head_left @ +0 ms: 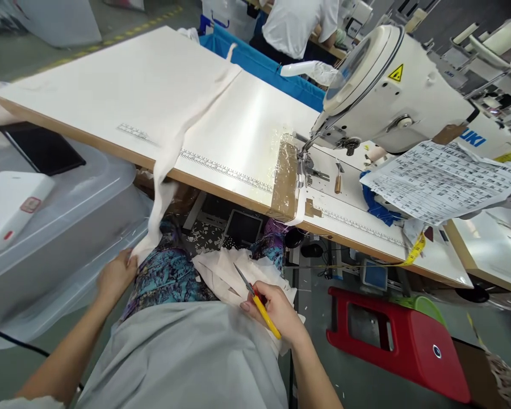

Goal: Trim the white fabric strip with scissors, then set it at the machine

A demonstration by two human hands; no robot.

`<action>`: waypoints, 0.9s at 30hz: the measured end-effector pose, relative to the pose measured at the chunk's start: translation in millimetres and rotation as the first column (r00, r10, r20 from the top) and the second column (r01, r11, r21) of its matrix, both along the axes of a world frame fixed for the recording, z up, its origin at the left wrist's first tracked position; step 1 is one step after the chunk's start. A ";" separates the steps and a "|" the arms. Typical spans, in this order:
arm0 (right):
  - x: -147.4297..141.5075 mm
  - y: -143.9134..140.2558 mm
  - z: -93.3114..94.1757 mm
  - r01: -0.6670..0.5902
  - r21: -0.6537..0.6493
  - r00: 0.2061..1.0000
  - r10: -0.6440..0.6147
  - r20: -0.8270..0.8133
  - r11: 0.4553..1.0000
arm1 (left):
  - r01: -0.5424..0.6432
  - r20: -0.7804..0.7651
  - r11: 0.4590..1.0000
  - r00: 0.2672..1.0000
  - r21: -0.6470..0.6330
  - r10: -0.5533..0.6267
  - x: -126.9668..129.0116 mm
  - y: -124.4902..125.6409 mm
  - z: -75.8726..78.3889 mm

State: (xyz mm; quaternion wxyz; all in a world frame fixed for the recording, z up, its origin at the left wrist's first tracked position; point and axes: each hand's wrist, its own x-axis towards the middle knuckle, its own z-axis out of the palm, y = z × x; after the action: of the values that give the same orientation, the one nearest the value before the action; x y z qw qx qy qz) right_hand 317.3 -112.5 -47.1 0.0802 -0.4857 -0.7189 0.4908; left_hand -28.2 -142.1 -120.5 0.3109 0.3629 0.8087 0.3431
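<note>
Fabric strip point(170, 150): pale, long and narrow, lying across the white worktop point(89, 74), over its front edge and down to the left hand point(117, 277)
Left hand: fingers closed on the lower end of the strip, gripping it just below the worktop's edge
Right hand point(281, 312): wrapped around yellow-handled scissors point(262, 309), blades pointing up and away to the left; whether the blades are parted, I cannot tell
Cloth pieces point(219, 267): a pale, crumpled heap on the person's patterned trousers point(166, 275), partly under the right hand and scissors
Worktop: wood-coloured front edge, a printed ruler scale point(225, 170) near it and brown tape point(284, 179) beside the needle area
Sewing machine point(378, 96): white, the letters UKI readable, a handwritten sheet point(440, 179) hanging in front of its body
Near the needle: a small wooden-handled tool point(338, 183) lying to the right
Worktop's right end: a yellow tape measure point(415, 250) draped over the front edge
Left side: a translucent plastic bin point(89, 187) bearing a dark flat device point(42, 146) and a white device point(19, 207)
Floor at right: a red plastic stool point(426, 341)
Beyond the worktop: a blue fabric bin point(255, 62), and a co-worker in a white shirt point(296, 23)
</note>
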 end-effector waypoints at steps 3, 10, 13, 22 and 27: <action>-6.7 2.9 -4.6 -0.008 -0.077 0.999 0.004 -0.045 0.997 | 0.013 -0.029 1.000 0.999 -0.026 -0.014 12.1 -20.1 24.7; -19.3 17.5 4.0 -0.023 -0.099 0.994 0.013 -0.105 0.995 | 0.667 0.387 0.731 0.641 0.146 -0.662 98.4 5.0 90.2; -12.0 20.7 9.9 -0.037 -0.087 0.996 0.029 -0.088 0.996 | 0.679 0.018 0.722 0.727 0.130 -0.687 107.0 18.2 91.3; -1.3 27.4 6.9 -0.149 -0.105 0.984 0.136 -0.118 0.983 | 0.616 0.596 0.779 0.584 0.117 -0.551 104.1 30.0 97.4; -9.9 38.0 7.9 -0.243 -0.137 0.970 0.241 -0.033 0.960 | 0.528 0.734 0.841 0.525 0.117 -0.431 102.1 30.1 90.7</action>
State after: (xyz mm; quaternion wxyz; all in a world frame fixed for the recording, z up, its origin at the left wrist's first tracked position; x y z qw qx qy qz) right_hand 307.5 -74.4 -39.2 -0.0088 -0.3947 -0.7360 0.5500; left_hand 73.9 -112.0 -29.8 0.7123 0.3821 0.5000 0.3110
